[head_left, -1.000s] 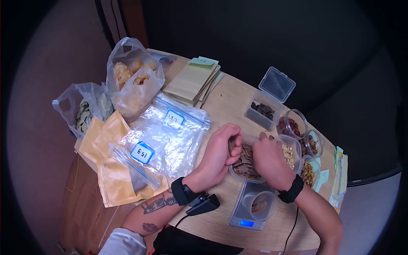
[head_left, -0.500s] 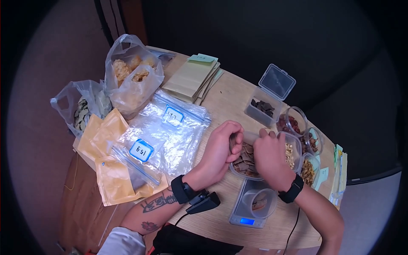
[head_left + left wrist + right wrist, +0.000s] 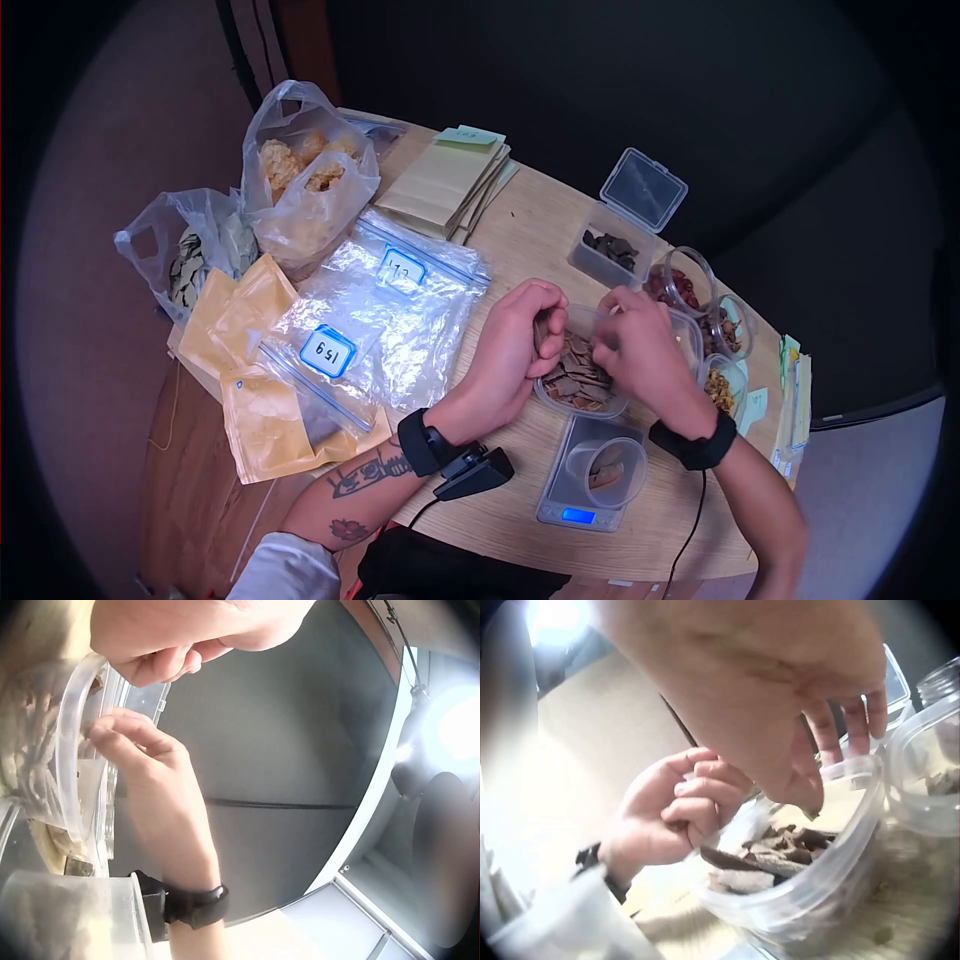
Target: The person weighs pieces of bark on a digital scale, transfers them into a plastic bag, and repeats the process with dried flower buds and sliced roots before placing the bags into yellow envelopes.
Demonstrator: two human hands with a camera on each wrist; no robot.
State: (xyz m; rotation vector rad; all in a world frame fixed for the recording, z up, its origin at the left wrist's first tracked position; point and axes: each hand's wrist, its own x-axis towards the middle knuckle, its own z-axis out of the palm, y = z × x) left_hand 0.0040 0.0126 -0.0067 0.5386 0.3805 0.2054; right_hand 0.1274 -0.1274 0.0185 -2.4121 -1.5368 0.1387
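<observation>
Curled fingers of the left hand (image 3: 510, 345) hold something brown and flat against the palm; how many pieces are inside, I cannot tell. From the head view, the right hand (image 3: 643, 350) is over the round tub (image 3: 554, 404), its fingers loosely bent and its thumb apart; nothing is plainly in its hold. The brown pieces (image 3: 575, 383) lie loose in this tub, and a few more lie in the clear cup (image 3: 628, 488), which stands on the scale (image 3: 573, 445). To me, the wrist camera (image 3: 475, 476) under the left forearm looks a risk: it hangs near the scale, and a low sweep of the arm could knock it and upset the reading. Also the cable (image 3: 690, 530) passes beside the scale, so it could catch on it.

By the left wrist view, the fingers of the right hand are at the rim of the tub. If a sleeve or a wrist pushes this rim, the light tub could slide or tip.

Through the right wrist view, one sees the pieces overlapping at uneven angles, and the left hand closed just beside them. Too full a fist could, I think, let a piece slip out, or break a thin one by squeezing.
</observation>
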